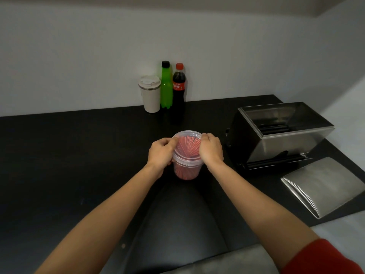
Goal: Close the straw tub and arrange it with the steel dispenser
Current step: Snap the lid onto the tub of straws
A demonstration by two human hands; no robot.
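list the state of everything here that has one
straw tub: upright, full of red straws, clear lid on top
left hand: gripping the tub's rim
right hand: gripping the rim opposite
steel dispenser: top open
steel cover: off, lying on the counter
white tumbler: lidded
green bottle: capped
cola bottle: capped

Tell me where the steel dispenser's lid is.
The steel lid lies flat at the right edge of the black counter, just in front of the open steel dispenser.

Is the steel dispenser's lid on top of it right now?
No, the steel dispenser stands open, and its lid lies on the counter beside it.
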